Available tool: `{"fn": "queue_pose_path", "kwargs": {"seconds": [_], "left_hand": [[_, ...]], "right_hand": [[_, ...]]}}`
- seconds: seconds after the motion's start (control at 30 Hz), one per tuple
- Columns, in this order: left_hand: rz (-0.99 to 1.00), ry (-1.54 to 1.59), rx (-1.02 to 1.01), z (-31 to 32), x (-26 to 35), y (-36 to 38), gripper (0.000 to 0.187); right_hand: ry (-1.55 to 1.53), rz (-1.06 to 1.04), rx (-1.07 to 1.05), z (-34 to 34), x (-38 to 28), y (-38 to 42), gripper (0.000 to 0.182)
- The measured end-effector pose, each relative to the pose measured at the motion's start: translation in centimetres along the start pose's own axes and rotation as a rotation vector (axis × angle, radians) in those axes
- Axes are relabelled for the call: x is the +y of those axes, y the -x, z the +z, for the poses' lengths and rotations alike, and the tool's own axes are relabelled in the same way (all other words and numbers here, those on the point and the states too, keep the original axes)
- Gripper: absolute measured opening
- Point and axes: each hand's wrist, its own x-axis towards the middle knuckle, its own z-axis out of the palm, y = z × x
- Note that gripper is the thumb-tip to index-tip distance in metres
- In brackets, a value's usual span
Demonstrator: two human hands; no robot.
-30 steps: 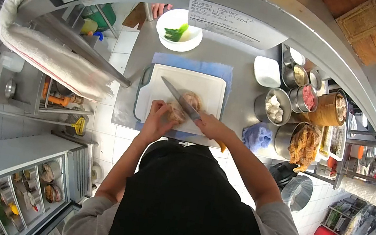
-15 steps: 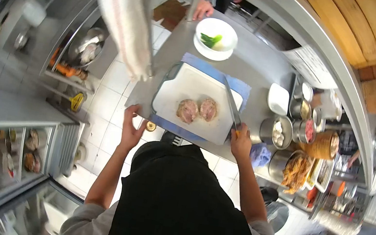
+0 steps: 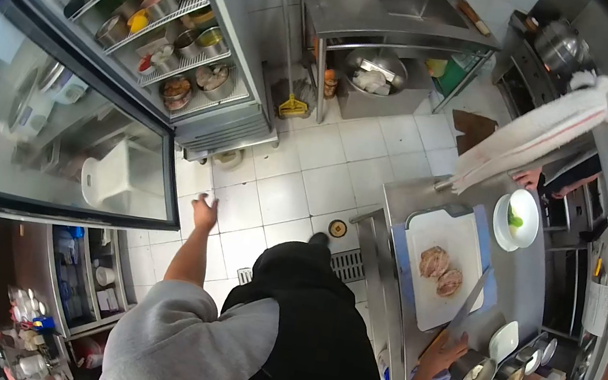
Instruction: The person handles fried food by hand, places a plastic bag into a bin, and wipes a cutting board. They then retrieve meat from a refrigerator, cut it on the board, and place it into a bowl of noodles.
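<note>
My left hand (image 3: 205, 211) is held out over the floor with fingers apart, holding nothing. It is nearest the edge of a wide-swung glass fridge door (image 3: 173, 169). At the near end of the cutting board, my right hand (image 3: 447, 353) is beside the wooden handle of a large knife (image 3: 469, 302), its fingers loosely spread and the handle largely uncovered. The blade lies along the white cutting board (image 3: 437, 231). Two round pieces of raw meat (image 3: 434, 262) sit on that board, over a blue cloth (image 3: 489, 289).
Stocked fridge shelves (image 3: 164, 17) stand at upper left. White bowls (image 3: 520, 218) are beyond the board; metal pots (image 3: 472, 374) stand right of my right hand. A hanging towel (image 3: 538, 140) reaches over the counter's far end. Another person's hand (image 3: 528, 178) is near the bowls.
The view has turned left, bringing the fridge and its door into sight. My left hand has moved away from the counter toward the door. Around the knife handle, my right hand has loosened.
</note>
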Motion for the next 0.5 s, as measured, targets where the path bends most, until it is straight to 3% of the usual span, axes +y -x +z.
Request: {"fn": "queue_pose_path", "kwargs": {"seconds": [0.07,0.1,0.17,0.2,0.23,0.27,0.33,0.37,0.4,0.43,0.47,0.5], "left_hand": [[-0.012,0.073,0.153,-0.3,-0.1,-2.6,0.038],[-0.029,0.086,0.159,-0.1,0.2,-3.7,0.038],[-0.064,0.434,0.122,0.3,2.5,-6.1,0.032],[-0.052,0.475,0.239,2.2,3.5,-7.9,0.031],[-0.048,0.645,0.185,4.5,4.8,-10.0,0.030],[0.067,0.649,0.055,3.5,9.9,-9.1,0.028],[0.191,1.113,-0.373,1.4,21.9,-4.8,0.026],[0.458,1.286,-0.636,1.8,27.1,-3.5,0.035],[0.653,1.211,-0.818,1.9,32.7,-1.4,0.045],[0.658,1.428,-1.106,2.7,38.6,0.5,0.050],[0.800,1.443,-1.113,1.8,44.2,4.0,0.054],[1.059,1.219,-1.021,-1.6,49.0,6.4,0.054]], "right_hand": [[-0.290,-0.020,-0.065,0.1,-1.9,-0.4,0.042],[-0.289,-0.041,-0.066,0.0,-2.9,-1.0,0.042],[-0.801,-0.025,-0.154,-0.4,-5.8,-2.8,0.035],[-0.798,-0.038,-0.150,-1.3,-7.9,-4.3,0.035],[-0.833,-0.097,-0.126,-2.8,-10.4,-6.4,0.033],[-0.865,-0.156,-0.108,-4.2,-13.0,-8.5,0.030],[-0.808,-0.223,-0.003,-5.6,-17.5,-12.8,0.030],[-0.809,-0.317,0.052,-6.6,-21.8,-14.5,0.033],[-0.813,-0.411,0.109,-7.0,-26.3,-16.1,0.037],[-0.813,-0.416,0.164,-6.7,-29.4,-18.0,0.042],[-0.811,-0.417,0.224,-6.2,-31.5,-20.2,0.047],[-0.836,-0.352,0.256,-5.4,-33.2,-22.2,0.050]]}}
